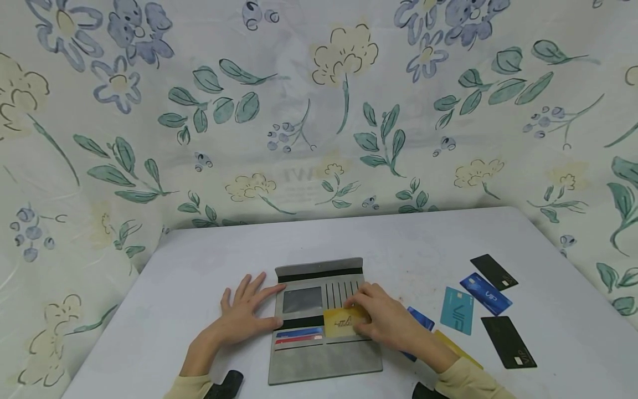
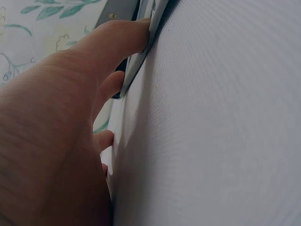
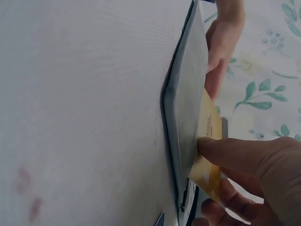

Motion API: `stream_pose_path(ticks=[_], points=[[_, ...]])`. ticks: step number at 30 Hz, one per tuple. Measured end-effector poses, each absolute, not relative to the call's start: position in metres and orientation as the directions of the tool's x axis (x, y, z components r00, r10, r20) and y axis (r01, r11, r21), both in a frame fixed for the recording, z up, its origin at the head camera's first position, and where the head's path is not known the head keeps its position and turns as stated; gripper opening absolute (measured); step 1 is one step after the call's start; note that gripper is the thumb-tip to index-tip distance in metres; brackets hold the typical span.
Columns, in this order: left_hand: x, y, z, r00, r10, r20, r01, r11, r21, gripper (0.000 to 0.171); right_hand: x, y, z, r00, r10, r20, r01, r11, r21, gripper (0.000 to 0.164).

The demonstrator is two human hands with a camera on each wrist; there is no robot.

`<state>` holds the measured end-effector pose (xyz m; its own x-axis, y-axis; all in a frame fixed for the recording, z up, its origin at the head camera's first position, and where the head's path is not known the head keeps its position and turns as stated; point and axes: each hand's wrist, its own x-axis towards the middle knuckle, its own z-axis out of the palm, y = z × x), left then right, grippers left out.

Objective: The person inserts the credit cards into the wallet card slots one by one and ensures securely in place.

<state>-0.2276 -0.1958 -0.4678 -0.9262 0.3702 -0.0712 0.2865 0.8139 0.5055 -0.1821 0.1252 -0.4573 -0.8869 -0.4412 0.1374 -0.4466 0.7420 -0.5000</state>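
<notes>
A grey card wallet (image 1: 349, 357) lies unfolded on the table, with a clear window and several slots. My right hand (image 1: 391, 316) pinches a gold card (image 1: 339, 323) at the right-hand pocket of the lower half. In the right wrist view, the thumb (image 3: 225, 149) presses the card's face, and its lower edge is hidden behind the wallet's pocket edge. Blue and red cards (image 1: 299, 337) show in the left-hand pocket beside it. With fingers spread, my left hand (image 1: 244, 316) touches the wallet's left edge with thumb and index fingertip.
Loose cards lie to the right on the white table (image 1: 214, 249): a teal card (image 1: 457, 310), a blue VIP card (image 1: 485, 293), and black cards (image 1: 508, 342). Another blue card (image 1: 421, 318) and a yellow card (image 1: 458, 350) are partly under my right forearm. Floral cloth (image 1: 299, 166) hangs behind.
</notes>
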Motion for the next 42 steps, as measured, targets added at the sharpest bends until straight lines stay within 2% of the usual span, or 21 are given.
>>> stream_pose_path(ticks=[18,26,29,42], points=[[-0.228,-0.195,-0.470,-0.925,0.374,-0.064,0.295,0.816,0.496,0.073,-0.180,0.130,-0.456,-0.865,-0.501,0.020,-0.440,0.740,-0.509,0.033],[-0.228,-0.193,-0.467,-0.921,0.382,-0.073,0.301,0.818,0.491,0.073,-0.177,0.130,-0.451,-0.843,-0.532,-0.078,-0.437,0.761,-0.480,0.069],[-0.226,-0.193,-0.465,-0.921,0.383,-0.073,0.301,0.817,0.491,0.074,-0.175,0.129,-0.450,-0.839,-0.537,-0.090,-0.445,0.771,-0.455,0.074],[-0.225,-0.195,-0.465,-0.921,0.386,-0.047,0.314,0.810,0.496,0.072,-0.171,0.125,-0.448,-0.822,-0.562,-0.088,-0.478,0.766,-0.429,0.057]])
